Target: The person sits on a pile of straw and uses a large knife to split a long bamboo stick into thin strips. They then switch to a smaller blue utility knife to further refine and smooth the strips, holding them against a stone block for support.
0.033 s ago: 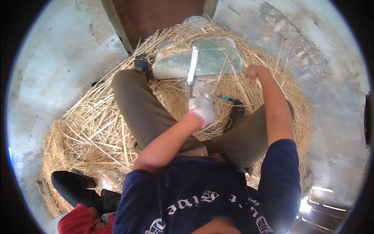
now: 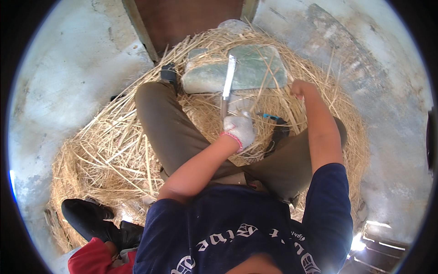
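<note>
My left hand (image 2: 239, 129), in a white knitted glove with a pink cuff, is closed round the brown handle of a long knife (image 2: 229, 75). The knife's bright blade points away from me and overlaps the greenish stone slab (image 2: 262, 68) in this view. Out to the right, my bare right hand (image 2: 303, 89) is curled shut beside the slab's right end, above the straw. A pale bit shows at its fingers, too small to make out. Between my legs, right of the glove, lies a dark object with a blue end (image 2: 271, 117).
Dry straw (image 2: 109, 155) spreads under and around my bent legs. Pale worn concrete (image 2: 383, 91) surrounds it, with a brown door-like panel (image 2: 187, 20) at the far side. At lower left are another person's dark shoe (image 2: 84, 217) and red sleeve (image 2: 93, 258).
The whole view has shifted very slightly. Both hands and the knife keep nearly the same places relative to the slab.
</note>
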`<state>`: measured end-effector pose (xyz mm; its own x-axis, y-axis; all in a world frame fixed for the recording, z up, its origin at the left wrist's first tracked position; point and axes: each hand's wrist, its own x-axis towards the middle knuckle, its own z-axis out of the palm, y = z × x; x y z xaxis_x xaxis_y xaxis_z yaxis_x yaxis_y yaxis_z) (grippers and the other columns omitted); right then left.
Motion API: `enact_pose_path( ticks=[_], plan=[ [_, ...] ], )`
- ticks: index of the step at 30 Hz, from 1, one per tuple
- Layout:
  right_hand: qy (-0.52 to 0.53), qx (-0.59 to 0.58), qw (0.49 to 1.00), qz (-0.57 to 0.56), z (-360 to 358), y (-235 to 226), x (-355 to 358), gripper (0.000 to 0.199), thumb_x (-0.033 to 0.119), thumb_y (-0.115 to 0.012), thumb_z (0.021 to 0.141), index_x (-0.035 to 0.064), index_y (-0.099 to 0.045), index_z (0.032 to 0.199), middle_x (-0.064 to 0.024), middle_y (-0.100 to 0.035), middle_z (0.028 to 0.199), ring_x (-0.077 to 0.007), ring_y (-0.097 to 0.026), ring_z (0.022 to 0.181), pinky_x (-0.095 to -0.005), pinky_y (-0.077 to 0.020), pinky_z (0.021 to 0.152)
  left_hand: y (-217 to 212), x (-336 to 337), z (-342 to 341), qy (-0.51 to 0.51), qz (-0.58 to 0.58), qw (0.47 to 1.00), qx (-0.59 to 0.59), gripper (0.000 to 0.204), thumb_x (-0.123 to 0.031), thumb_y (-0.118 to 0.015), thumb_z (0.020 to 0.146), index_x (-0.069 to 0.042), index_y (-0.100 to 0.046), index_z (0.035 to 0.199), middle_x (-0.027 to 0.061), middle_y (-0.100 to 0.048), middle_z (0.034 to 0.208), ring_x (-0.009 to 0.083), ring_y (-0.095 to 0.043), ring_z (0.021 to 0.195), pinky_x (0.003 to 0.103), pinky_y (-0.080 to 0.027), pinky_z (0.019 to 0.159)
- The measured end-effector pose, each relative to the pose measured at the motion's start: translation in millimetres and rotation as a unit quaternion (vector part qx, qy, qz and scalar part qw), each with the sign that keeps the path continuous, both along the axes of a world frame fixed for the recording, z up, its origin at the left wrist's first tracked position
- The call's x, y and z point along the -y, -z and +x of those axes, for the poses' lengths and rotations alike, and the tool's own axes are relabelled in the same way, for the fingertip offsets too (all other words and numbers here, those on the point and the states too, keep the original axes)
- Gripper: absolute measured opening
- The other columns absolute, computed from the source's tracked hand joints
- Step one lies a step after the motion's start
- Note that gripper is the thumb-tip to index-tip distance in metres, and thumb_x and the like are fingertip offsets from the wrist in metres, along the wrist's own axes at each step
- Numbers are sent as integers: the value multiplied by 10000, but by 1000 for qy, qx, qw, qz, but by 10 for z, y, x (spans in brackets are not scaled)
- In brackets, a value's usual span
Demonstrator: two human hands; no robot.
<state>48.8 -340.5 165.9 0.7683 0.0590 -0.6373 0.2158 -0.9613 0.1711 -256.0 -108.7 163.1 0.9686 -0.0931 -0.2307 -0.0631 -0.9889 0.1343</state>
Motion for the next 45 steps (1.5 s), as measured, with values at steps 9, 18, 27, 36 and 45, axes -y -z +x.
enact_pose_path(
  ticks=[9, 18, 27, 36, 45],
  plan=[
    [-140, 22, 983, 114, -899, 2290, 348, 601, 170, -793, 754, 84, -627, 1325, -190, -668, 1317, -386, -622, 1237, -505, -492, 1012, 205, 83, 108, 34, -10, 999, 28, 380, -339, -501, 1005, -20, -676, 1116, 39, -733, 832, 246, -722, 740, 454, -533, 572],
    [-72, 70, 992, 73, -1011, 2012, -75, 266, 171, -738, 853, 111, -741, 1112, -158, -714, 1158, -356, -687, 1097, -492, -556, 906, 161, 149, 197, -52, -112, 992, -16, 399, -259, -559, 975, 21, -583, 1259, 104, -760, 902, 285, -752, 805, 447, -549, 609],
    [94, 238, 949, 182, -968, 1498, -63, 164, 192, -662, 934, 168, -734, 1079, -133, -735, 1049, -372, -707, 1002, -514, -559, 829, 642, 15, 556, -86, -326, 941, 20, 233, -163, -543, 967, -36, -705, 1075, 107, -754, 883, 243, -752, 915, 463, -567, 630],
    [249, 357, 755, 491, 38, -285, 62, 261, 180, -582, 981, 25, -559, 1189, -159, -687, 759, -295, -707, 654, -421, -546, 580, -149, -285, 552, -177, -763, 614, -98, 256, -296, -623, 1010, -69, -640, 894, 17, -620, 716, 117, -597, 586, 270, -530, 564],
    [-65, 377, 797, 467, -826, -1482, -461, 246, 340, -684, 911, 99, -715, 947, -56, -582, 638, -192, -611, 557, -401, -521, 553, -597, -515, 273, -132, -829, 536, -82, 281, -329, -570, 1056, -69, -677, 1071, -41, -473, 639, 89, -454, 540, 272, -494, 536]
  ],
)
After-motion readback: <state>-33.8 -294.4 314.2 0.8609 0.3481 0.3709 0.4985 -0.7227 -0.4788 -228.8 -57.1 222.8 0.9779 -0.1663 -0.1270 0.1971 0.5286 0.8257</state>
